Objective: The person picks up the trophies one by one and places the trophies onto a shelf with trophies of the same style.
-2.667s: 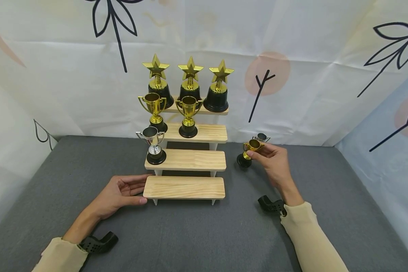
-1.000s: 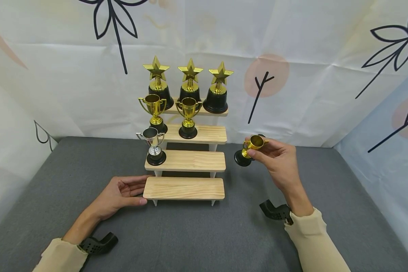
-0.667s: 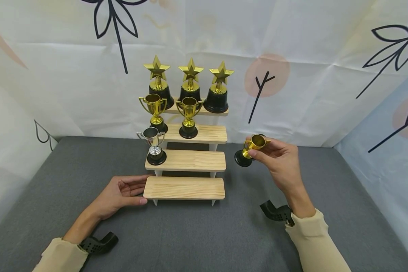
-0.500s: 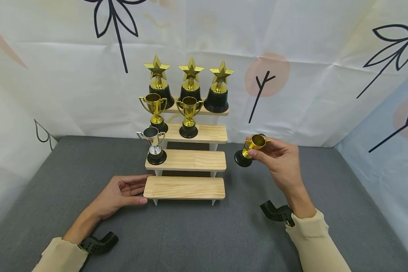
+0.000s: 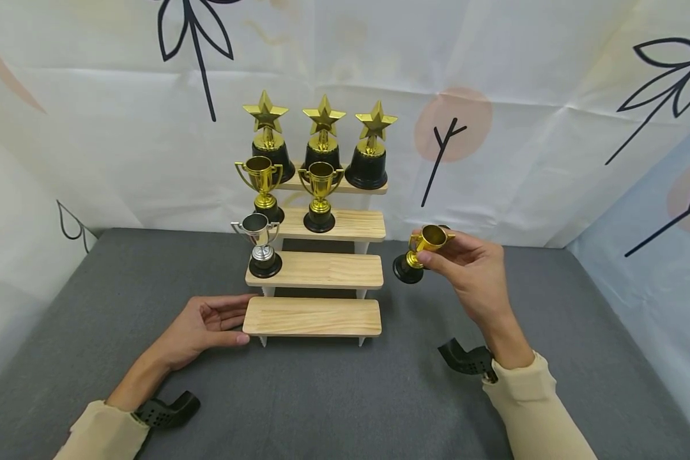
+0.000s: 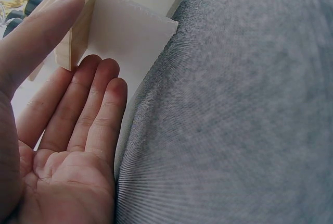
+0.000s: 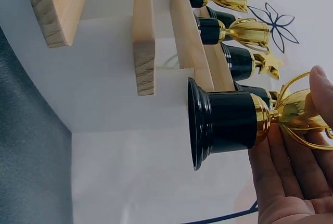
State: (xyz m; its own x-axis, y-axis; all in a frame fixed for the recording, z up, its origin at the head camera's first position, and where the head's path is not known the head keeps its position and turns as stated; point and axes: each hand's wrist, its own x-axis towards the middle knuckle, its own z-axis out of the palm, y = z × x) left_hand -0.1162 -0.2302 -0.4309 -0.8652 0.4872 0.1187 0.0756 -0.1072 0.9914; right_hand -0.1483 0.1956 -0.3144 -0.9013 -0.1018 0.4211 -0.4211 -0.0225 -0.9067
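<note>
Right hand (image 5: 471,271): pinching a gold cup (image 5: 429,239), thumb on the near side of the bowl, fingers behind it. The cup sits at the hand's fingertips, on the side facing the wooden stand (image 5: 347,270). In the head view it leans slightly, mouth away from the stand, black base (image 7: 229,121) toward it. A narrow band of grey table (image 5: 322,409) shows between base and shelf ends. The right wrist view shows the base held off the table, well apart from it. A small dark edge shows behind the cup in the head view; cannot tell what it belongs to.

Left hand (image 5: 204,324): at the left end of the lowest shelf (image 5: 312,317), on the opposite side of the stand from the held cup and well apart from it. Fingers nearly straight and side by side, thumb set apart from them. Fingertips lie beside the white support (image 6: 127,31), thumb tip by the shelf's front corner. Cannot tell whether either presses.

Stand contents, all upright: three star trophies (image 5: 323,144) on the top shelf; two gold trophies (image 5: 320,188) on the second, at the left end and middle; one silver trophy (image 5: 261,248) on the third, at the left end. Behind: a white backdrop (image 5: 523,57) with printed plants.
</note>
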